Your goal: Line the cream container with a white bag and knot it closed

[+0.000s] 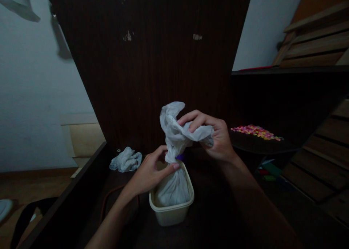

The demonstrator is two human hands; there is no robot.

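Observation:
A whitish plastic bag [174, 191] sits inside a cream plastic tub [171, 216], its body bulging below the rim and its neck twisted upward. Around the gathered neck, my left hand [152, 169] is closed, thumb in front. Higher up, my right hand [215, 132] pinches the loose top of the bag, which fans out to both sides of the fingers. What the bag contains is hidden. Just behind the neck, a small purple thing [180, 157] shows in part; I cannot make out what it is.
A crumpled clear plastic bag [127, 160] lies left of the tub on the dark surface. A brown cord-like loop [105, 201] is near my left forearm. Pink and yellow small pieces [256, 132] are heaped on a dark shelf at right. A dark wooden panel [163, 67] rises behind.

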